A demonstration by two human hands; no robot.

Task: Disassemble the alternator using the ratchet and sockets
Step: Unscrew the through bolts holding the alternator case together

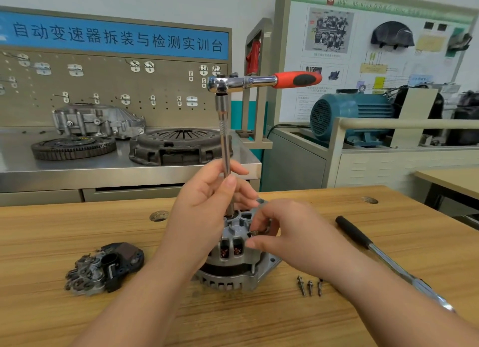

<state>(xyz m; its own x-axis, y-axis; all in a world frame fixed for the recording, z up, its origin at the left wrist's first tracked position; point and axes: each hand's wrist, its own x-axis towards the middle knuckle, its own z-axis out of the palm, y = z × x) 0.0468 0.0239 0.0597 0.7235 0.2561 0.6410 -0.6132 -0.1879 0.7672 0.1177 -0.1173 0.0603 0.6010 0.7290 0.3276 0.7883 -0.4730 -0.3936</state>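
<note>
A grey alternator [234,262] stands on the wooden bench [233,318], copper windings showing through its slots. A ratchet [264,81] with a red and black handle sits atop a long upright extension bar [225,139] that reaches down to the alternator's top. My left hand [204,212] grips the lower part of that bar. My right hand [290,232] pinches a small bolt at the top right of the housing. The socket end is hidden behind my left hand.
Three removed bolts [309,287] lie right of the alternator. A removed rectifier assembly [103,269] lies at left. A long black-handled bar [388,258] lies at right. Behind, a steel bench holds a clutch cover [178,145], flywheel [74,147] and gearbox casing [96,120].
</note>
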